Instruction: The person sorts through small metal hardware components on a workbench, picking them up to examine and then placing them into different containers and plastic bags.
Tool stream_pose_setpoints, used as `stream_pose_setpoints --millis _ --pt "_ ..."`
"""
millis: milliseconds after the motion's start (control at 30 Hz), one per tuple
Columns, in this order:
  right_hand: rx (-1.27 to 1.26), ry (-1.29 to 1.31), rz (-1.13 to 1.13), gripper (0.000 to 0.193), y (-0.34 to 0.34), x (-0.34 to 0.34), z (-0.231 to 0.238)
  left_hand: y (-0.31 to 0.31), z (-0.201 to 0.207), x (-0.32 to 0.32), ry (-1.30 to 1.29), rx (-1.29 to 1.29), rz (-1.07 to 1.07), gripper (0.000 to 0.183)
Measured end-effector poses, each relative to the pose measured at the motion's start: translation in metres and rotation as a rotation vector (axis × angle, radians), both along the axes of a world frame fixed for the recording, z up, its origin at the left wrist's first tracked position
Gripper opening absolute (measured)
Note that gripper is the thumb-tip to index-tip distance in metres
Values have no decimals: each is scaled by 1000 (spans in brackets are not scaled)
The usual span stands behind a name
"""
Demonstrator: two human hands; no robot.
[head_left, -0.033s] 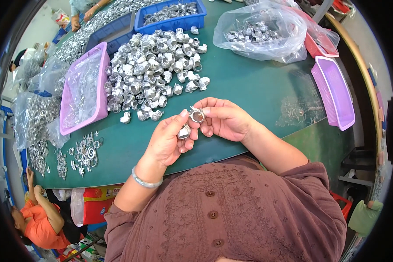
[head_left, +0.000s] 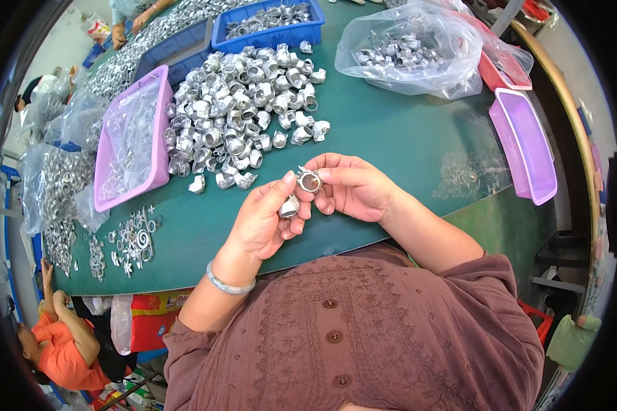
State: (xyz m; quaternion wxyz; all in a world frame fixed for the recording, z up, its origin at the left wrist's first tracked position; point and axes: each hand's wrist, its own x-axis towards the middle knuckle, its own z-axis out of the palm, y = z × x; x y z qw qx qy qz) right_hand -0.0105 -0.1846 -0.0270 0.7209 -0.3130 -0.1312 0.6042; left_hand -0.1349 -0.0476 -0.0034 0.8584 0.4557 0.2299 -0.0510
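Between both hands, close to the table's near edge, a silver-coloured metal ring point(head_left: 310, 182) is held with its hole facing up toward me. My right hand point(head_left: 355, 188) pinches it with thumb and forefinger, while the thumb of my left hand point(head_left: 262, 212) meets its left side. A second, chunkier metal ring point(head_left: 289, 207) sits in the curled fingers of my left hand, below the first. Just beyond my hands lies a large heap of similar metal rings point(head_left: 233, 109), with a few loose ones along its near edge.
A pink tray point(head_left: 166, 147) holding clear plastic stands left of the heap; blue bins point(head_left: 271, 38) stand behind. At right are an open plastic bag point(head_left: 408, 58) of metal pieces and a purple basket point(head_left: 528, 147). Small metal parts point(head_left: 140, 240) lie left. Other people work at left.
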Motion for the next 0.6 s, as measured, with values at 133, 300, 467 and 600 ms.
stream_pose_setpoints --millis 133,300,467,600 --pt "7 -1 -3 19 2 0 -4 0 0 1 11 5 14 36" --pt "-35 -60 -40 16 10 5 1 5 0 1 7 -2 44 36" --pt "-144 -351 -173 8 62 52 31 20 -12 -11 -61 -58 107 31" --pt "-95 -605 -376 12 113 153 74 11 -7 -3 -92 -78 74 30"
